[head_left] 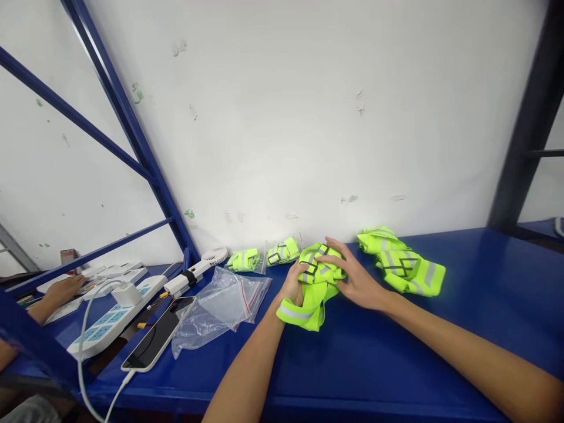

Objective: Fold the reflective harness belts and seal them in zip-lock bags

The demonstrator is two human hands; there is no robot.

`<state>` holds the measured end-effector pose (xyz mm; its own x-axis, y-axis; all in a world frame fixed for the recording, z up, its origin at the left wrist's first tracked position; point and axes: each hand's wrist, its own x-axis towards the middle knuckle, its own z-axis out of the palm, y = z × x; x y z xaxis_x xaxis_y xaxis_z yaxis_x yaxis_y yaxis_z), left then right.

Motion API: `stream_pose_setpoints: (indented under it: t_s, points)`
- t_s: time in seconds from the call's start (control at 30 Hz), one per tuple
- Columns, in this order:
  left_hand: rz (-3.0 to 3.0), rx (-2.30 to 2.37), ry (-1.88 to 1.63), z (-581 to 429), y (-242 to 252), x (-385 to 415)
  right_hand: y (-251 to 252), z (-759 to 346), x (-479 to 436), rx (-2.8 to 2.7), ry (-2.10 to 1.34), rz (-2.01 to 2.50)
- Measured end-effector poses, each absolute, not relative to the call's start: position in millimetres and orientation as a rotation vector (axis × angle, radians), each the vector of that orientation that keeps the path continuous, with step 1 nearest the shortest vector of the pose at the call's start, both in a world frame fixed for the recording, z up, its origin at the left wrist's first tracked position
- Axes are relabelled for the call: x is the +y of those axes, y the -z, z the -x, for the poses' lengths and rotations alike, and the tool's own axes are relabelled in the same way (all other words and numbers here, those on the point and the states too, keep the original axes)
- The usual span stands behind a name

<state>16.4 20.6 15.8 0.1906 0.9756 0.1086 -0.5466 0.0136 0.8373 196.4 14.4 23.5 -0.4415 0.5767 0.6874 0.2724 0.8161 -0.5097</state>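
Observation:
Above the blue table, a neon-yellow reflective strap (314,296) with grey stripes and black buckles is partly bundled, one loop hanging down. My left hand (292,285) grips its left side, thumb over the front. On the other side my right hand (352,273) lies against the bundle, its fingers spread across the top and its palm side partly hidden. To the right, more yellow reflective straps (403,264) lie in a loose pile. Near the wall are two rolled straps, one (282,251) just behind my left hand and another (244,260) farther left, in clear plastic bags.
Clear zip bags (220,305) with red seals lie left of my hands. Beside them are a charging phone (158,335), a white fan (214,256) and a power strip (117,317). A blue metal frame (132,135) rises at left; beyond it is another person's hand (66,288).

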Motion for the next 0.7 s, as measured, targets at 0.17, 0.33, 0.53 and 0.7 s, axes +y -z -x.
stream_pose_setpoints:
  t_s: [0.17, 0.33, 0.53, 0.7]
  points:
    - [-0.882, 0.671, -1.329, -13, -15, 24, -33, -194, 11, -1.641, -1.096, 0.645]
    - [-0.946, 0.624, -1.317, -16, -18, 21, -34, -195, 23, -1.131, -1.503, 0.702]
    - [-0.997, 0.606, -1.336, -12, -15, 23, -43, -206, 19, -1.345, -1.695, 0.636]
    - [-1.037, 0.592, -1.402, -7, -8, 31, -39, -206, 19, -1.475, -1.551, 0.680]
